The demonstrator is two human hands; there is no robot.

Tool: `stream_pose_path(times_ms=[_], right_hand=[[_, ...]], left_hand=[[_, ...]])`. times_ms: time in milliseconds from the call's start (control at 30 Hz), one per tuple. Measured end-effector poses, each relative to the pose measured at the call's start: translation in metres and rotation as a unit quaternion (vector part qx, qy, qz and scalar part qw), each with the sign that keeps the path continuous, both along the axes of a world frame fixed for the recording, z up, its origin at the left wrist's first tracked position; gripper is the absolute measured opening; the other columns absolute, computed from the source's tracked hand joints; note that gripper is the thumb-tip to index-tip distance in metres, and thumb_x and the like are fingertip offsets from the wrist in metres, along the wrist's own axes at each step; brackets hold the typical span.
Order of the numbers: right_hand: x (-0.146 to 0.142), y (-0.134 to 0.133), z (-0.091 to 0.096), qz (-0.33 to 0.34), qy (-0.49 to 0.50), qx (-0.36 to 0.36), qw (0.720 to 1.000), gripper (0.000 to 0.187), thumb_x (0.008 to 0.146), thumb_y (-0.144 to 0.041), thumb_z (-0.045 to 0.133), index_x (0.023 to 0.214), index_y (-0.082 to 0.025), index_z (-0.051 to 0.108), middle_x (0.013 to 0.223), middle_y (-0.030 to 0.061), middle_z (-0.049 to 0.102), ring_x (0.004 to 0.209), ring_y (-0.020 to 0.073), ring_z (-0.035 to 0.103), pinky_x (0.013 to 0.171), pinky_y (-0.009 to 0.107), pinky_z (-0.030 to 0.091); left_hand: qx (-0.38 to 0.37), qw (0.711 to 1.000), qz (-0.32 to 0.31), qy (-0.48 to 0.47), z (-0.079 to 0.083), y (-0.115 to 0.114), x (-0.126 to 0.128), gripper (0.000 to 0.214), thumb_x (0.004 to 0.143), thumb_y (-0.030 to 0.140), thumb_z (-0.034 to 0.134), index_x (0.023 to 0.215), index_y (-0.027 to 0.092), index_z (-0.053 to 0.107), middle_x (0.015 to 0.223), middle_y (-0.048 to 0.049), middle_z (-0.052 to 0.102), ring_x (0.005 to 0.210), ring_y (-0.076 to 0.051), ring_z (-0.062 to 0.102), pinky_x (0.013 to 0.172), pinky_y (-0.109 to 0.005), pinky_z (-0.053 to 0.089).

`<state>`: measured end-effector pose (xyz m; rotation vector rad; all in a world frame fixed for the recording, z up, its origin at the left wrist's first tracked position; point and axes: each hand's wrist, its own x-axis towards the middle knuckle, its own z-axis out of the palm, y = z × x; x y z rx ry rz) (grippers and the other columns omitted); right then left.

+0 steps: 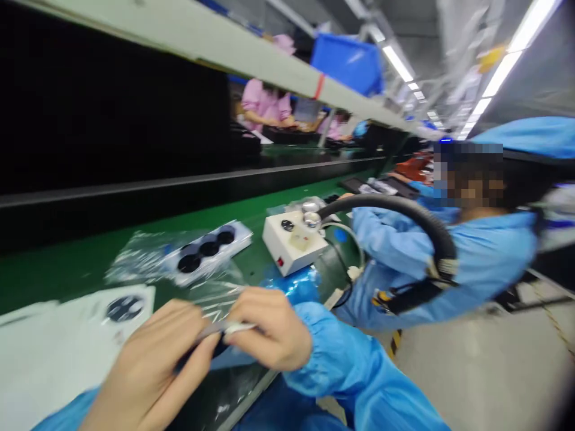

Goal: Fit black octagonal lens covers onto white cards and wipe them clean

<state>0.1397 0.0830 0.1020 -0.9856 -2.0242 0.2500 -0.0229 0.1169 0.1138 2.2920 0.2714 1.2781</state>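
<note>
My left hand point(157, 353) and my right hand point(272, 329) meet low in the middle, both closed. Thumbs and fingers pinch a thin grey-white strip point(236, 327) from either end. Something dark shows beneath it, mostly hidden by the fingers; its kind is unclear. Clear plastic film point(220, 284) lies just behind my hands. Farther back rests a white panel with three black discs point(209, 248), partly in a clear bag point(139, 254). To the left of my left hand, white flat pieces point(54, 353) lie on the bench, one bearing a dark round disc point(124, 308).
A white box with a red switch point(291, 248) stands on the green bench point(245, 269), blue plastic point(294, 284) before it. A black flexible hose point(395, 206) arches at right. Beside me sits a co-worker in blue point(485, 257). A pale rail point(171, 42) crosses above.
</note>
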Motion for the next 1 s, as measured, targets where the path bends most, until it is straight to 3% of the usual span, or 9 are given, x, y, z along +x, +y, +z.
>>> stream_pose_path(times_ms=[33,133,333,433,533,600,767,900,1000], right_hand=[[0.002,-0.001,0.001,0.002,0.021,-0.017,1.000,0.019,0.087,-0.023,0.040,0.071,-0.020,0.050,0.064,0.0008,0.057,0.062,0.0105,0.052,0.059,0.023,0.047],[0.006,-0.001,0.006,0.039,0.056,-0.048,0.997,0.016,0.085,-0.020,0.044,0.070,-0.019,0.050,0.062,0.0006,0.053,0.058,0.0108,0.048,0.051,0.025,0.041],[0.015,-0.001,0.009,0.032,0.101,-0.129,0.986,0.022,0.085,-0.025,0.051,0.064,-0.019,0.048,0.059,-0.0021,0.047,0.056,0.0098,0.044,0.049,0.025,0.035],[0.019,0.000,0.006,-0.008,0.204,-0.172,0.964,0.026,0.084,-0.032,0.057,0.064,-0.018,0.050,0.063,-0.0031,0.048,0.058,0.0091,0.045,0.053,0.023,0.036],[0.018,0.001,0.008,-0.048,0.314,-0.189,0.929,0.023,0.085,-0.035,0.057,0.068,-0.019,0.054,0.068,-0.0030,0.050,0.059,0.0089,0.046,0.055,0.023,0.037],[0.017,0.000,0.013,-0.036,0.312,-0.185,0.931,0.020,0.086,-0.035,0.055,0.073,-0.020,0.059,0.071,-0.0017,0.054,0.062,0.0103,0.049,0.058,0.025,0.039],[0.025,0.002,0.023,-0.056,0.236,-0.103,0.965,0.019,0.090,-0.027,0.048,0.087,-0.024,0.066,0.078,0.0013,0.059,0.073,0.0140,0.053,0.063,0.027,0.040],[0.039,0.011,0.021,-0.108,0.057,-0.135,0.983,0.021,0.084,-0.023,0.057,0.104,-0.023,0.063,0.088,0.0039,0.057,0.082,0.0166,0.053,0.069,0.030,0.043],[0.043,0.014,0.023,-0.098,0.035,-0.145,0.984,0.033,0.081,-0.024,0.060,0.114,-0.024,0.058,0.102,0.0063,0.054,0.096,0.0205,0.052,0.082,0.036,0.043]], left_hand=[[-0.020,0.995,0.054,0.080,0.004,-0.005,-0.004,0.019,0.086,0.014,0.049,0.067,0.018,0.048,0.057,0.0026,0.043,0.050,-0.011,0.040,0.047,-0.025,0.033],[-0.024,0.985,0.111,0.128,0.008,-0.007,-0.002,0.024,0.086,0.012,0.044,0.064,0.018,0.041,0.056,0.0031,0.039,0.053,-0.011,0.036,0.053,-0.026,0.032],[-0.038,0.982,0.094,0.159,0.009,-0.001,0.004,0.025,0.088,0.013,0.041,0.063,0.018,0.040,0.058,0.0025,0.041,0.055,-0.012,0.036,0.054,-0.026,0.030],[-0.171,0.977,0.073,0.108,0.007,0.000,0.006,0.002,0.084,0.018,0.051,0.085,0.019,0.052,0.075,0.0013,0.055,0.066,-0.012,0.050,0.059,-0.024,0.039],[-0.393,0.914,0.067,-0.078,0.000,-0.001,0.014,0.025,0.079,0.021,0.063,0.101,0.024,0.052,0.092,0.0023,0.057,0.076,-0.011,0.057,0.064,-0.019,0.046],[-0.466,0.867,0.057,-0.168,-0.004,-0.002,0.019,0.023,0.082,0.025,0.061,0.102,0.026,0.050,0.086,0.0039,0.059,0.071,-0.009,0.059,0.061,-0.017,0.049],[-0.555,0.783,-0.022,-0.280,0.001,-0.002,0.018,0.024,0.085,0.025,0.058,0.105,0.026,0.045,0.067,0.0054,0.064,0.055,-0.010,0.062,0.049,-0.017,0.050],[-0.615,0.728,-0.122,-0.277,0.008,-0.003,0.013,0.023,0.086,0.022,0.057,0.107,0.025,0.048,0.072,0.0026,0.068,0.059,-0.010,0.065,0.054,-0.018,0.053],[-0.643,0.698,-0.151,-0.277,0.008,-0.003,0.012,0.022,0.086,0.021,0.058,0.106,0.025,0.051,0.074,0.0020,0.069,0.063,-0.011,0.067,0.055,-0.016,0.054]])
